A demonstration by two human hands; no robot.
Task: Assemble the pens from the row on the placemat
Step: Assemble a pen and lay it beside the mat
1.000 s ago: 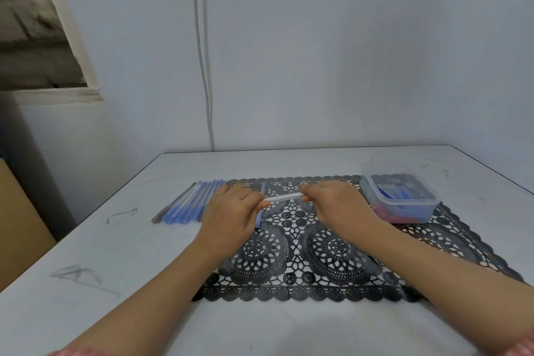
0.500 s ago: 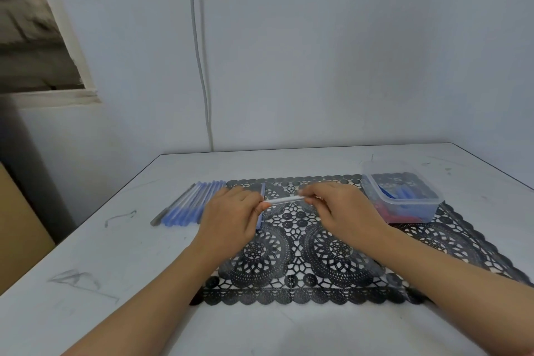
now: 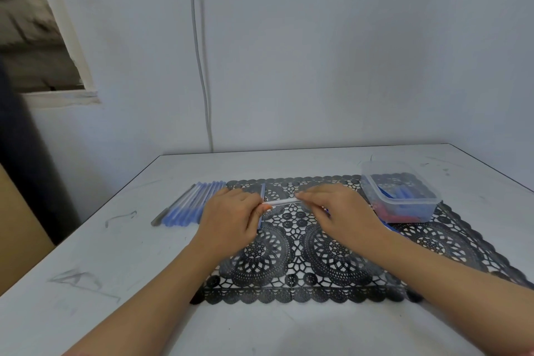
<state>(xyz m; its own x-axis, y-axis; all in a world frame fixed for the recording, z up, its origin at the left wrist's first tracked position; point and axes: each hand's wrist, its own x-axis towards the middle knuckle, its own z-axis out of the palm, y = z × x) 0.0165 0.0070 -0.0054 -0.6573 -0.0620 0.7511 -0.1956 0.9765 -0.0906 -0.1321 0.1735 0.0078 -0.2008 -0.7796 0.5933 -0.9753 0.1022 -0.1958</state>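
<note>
Both hands hold one white pen barrel (image 3: 281, 201) level above the black lace placemat (image 3: 326, 254). My left hand (image 3: 231, 218) pinches its left end, and my right hand (image 3: 336, 212) pinches its right end. A blue pen (image 3: 262, 196) lies on the mat just behind my left hand, partly hidden by it. A row of several blue and white pens (image 3: 192, 204) lies on the table at the mat's left edge. What sits inside my fingers at either end of the barrel is hidden.
A clear plastic box (image 3: 400, 193) with blue and red pen parts stands on the mat's far right corner. The white table (image 3: 101, 254) meets a wall at the back. A grey cable (image 3: 202, 66) runs down that wall.
The hands have stayed on the white barrel and shifted very little. The view has tilted slightly.
</note>
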